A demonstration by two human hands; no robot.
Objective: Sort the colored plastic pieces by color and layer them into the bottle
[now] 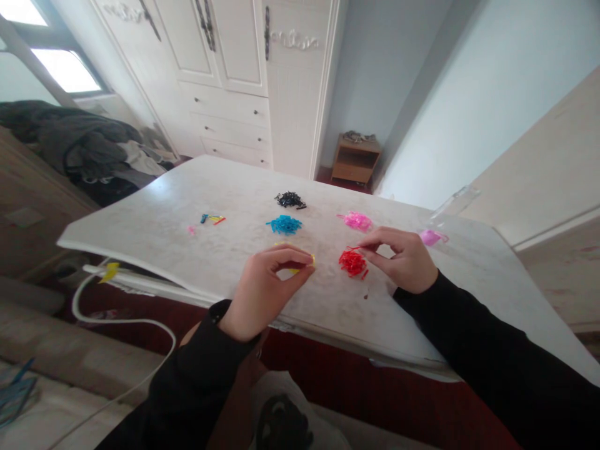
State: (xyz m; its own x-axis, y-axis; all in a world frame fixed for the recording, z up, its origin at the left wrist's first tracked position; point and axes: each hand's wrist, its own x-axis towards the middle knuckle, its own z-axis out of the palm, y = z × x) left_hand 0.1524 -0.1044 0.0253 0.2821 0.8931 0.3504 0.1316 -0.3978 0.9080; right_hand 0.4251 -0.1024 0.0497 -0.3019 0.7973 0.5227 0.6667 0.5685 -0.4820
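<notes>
My left hand [274, 281] is closed in a pinch on a small yellow strip [313, 259], with thumb and forefinger together. Behind it shows part of a yellow pile [294, 270], mostly hidden by the hand. My right hand [398, 255] pinches a thin red strip [355, 248] at the upper edge of a red pile [352, 265] of small strips. Farther back lie a blue pile [284, 225], a black pile [290, 200] and a pink pile [357, 221]. A few mixed coloured strips [215, 219] lie apart on the left, near a small pink piece [191, 230].
The white table [234, 187] fills the middle of the view. At its right are a clear plastic container [454, 205] and a purple-pink item [432, 237]. A white cable [89, 317] hangs by its left corner. Behind stand a white wardrobe [234, 119] and a small wooden cabinet [356, 159].
</notes>
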